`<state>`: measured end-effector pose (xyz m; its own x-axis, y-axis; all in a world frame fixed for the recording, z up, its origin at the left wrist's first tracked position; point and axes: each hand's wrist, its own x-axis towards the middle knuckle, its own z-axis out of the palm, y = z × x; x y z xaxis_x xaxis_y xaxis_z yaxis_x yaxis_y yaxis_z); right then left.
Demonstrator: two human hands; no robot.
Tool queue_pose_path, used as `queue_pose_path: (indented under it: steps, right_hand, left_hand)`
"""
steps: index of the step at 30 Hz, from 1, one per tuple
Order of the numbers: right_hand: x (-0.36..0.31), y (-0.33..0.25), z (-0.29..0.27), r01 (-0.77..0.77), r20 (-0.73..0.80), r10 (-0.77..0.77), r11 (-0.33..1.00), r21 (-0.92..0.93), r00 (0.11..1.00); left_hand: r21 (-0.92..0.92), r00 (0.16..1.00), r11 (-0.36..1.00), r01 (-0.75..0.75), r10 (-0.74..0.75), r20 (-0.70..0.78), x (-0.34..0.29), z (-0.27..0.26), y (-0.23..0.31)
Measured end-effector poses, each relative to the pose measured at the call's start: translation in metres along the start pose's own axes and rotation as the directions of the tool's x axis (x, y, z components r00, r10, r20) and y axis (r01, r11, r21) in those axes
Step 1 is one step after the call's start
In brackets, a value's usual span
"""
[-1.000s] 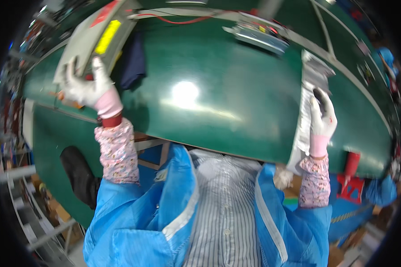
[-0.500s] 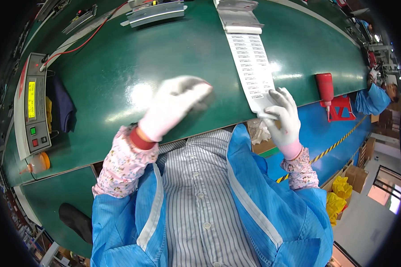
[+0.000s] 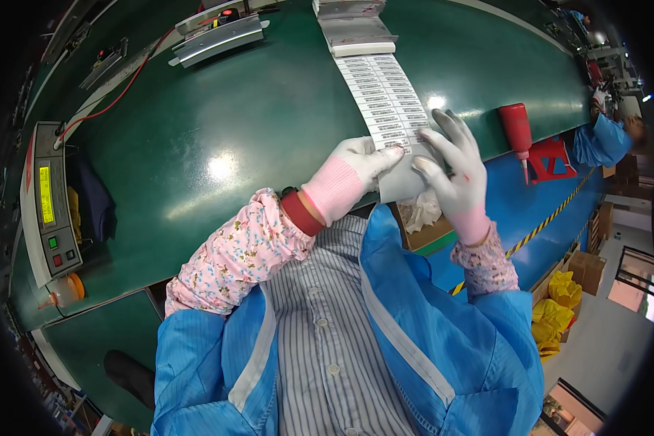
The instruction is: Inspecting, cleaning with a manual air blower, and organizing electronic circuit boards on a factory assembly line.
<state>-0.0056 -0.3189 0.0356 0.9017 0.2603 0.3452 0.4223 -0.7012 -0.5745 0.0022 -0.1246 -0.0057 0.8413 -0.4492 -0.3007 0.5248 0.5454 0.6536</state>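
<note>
A long strip of white printed labels [image 3: 380,94] in two columns runs toward me over the green table. Its lower end is bare grey backing that reaches past the table's front edge. My left hand [image 3: 347,176], in a white glove with a pink cuff, is closed on the strip's left edge, thumb on top by the lowest labels; its other fingers are mostly hidden. At the strip's right edge is my gloved right hand [image 3: 459,171], fingers spread and bent. Its index fingertip and thumb lie over the lowest labels and the backing, apart from each other.
The strip comes from a metal holder [image 3: 357,30] at the back. A red squeeze bottle [image 3: 514,129] and a red frame [image 3: 551,160] are at the right. On the left stand a control box [image 3: 49,203] and an orange-capped bottle [image 3: 67,290]. Below the strip is an open carton [image 3: 423,234].
My left hand has moved right and taken hold of the strip's left edge. My right hand's fingers have spread and shifted slightly up. Grey backing now shows at the strip's end.
</note>
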Motion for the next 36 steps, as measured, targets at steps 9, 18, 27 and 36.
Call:
queue_pose_path:
  steps: [9, 18, 27, 36]
  right_hand:
    - [0.002, 0.010, 0.026, 0.100, -0.106, -0.099, 0.995, 0.001, 0.989]
    - [0.005, 0.010, 0.026, 0.070, -0.096, -0.071, 0.998, -0.006, 0.993]
    - [0.003, 0.006, 0.027, 0.021, -0.107, -0.018, 0.999, 0.030, 0.994]
    - [0.003, 0.004, 0.005, 0.148, -0.124, -0.136, 0.984, 0.098, 0.983]
  left_hand:
    - [-0.024, 0.997, 0.998, 0.055, -0.056, -0.058, 0.003, -0.004, 0.002]
    - [0.034, 0.996, 0.999, 0.034, -0.031, -0.082, 0.006, -0.005, -0.002]
    - [-0.052, 0.995, 0.999, -0.007, 0.002, -0.102, 0.006, 0.001, 0.000]
    - [0.210, 0.993, 0.974, 0.080, -0.060, -0.099, 0.004, -0.013, 0.009]
